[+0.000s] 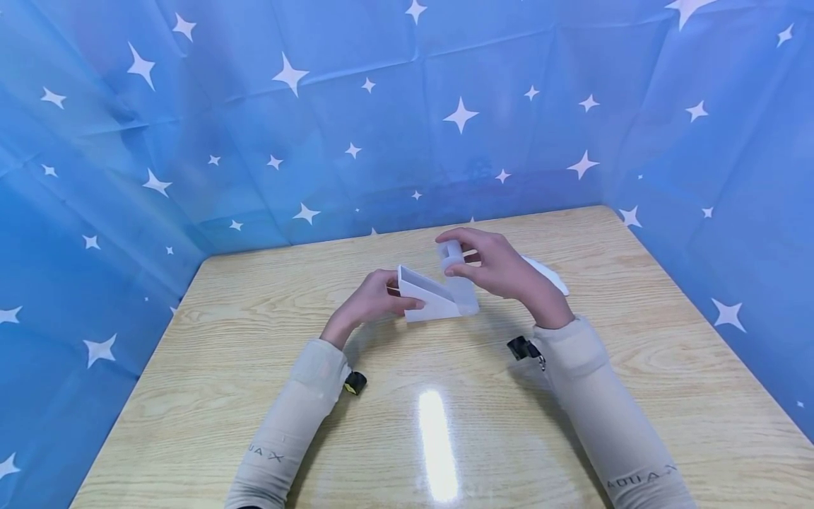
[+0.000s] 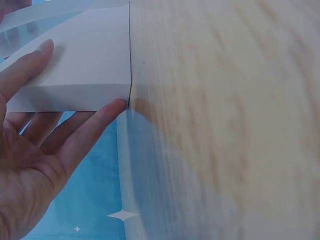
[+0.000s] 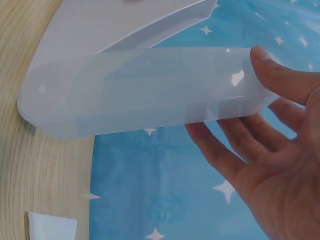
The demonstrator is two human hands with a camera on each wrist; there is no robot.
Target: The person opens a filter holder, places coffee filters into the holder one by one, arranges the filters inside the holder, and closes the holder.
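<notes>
My left hand (image 1: 372,300) grips a white slant-topped holder (image 1: 427,305), shaped like a small magazine file, by its taller side. In the left wrist view the thumb lies on the broad face of the holder (image 2: 90,55), and the other fingers reach along its narrow side. My right hand (image 1: 492,265) holds a long translucent plastic case (image 1: 464,295) near its upper end. Thumb and fingers pinch opposite sides of the case (image 3: 125,90) in the right wrist view. The case stands on end beside the holder's low side, its lower end close over the table.
Behind my right hand a flat white object (image 1: 548,274) lies on the wooden table (image 1: 254,396), partly hidden by the hand. A blue curtain with white stars (image 1: 356,113) rises along the table's back and sides. Dark straps (image 1: 523,348) hang at both wrists.
</notes>
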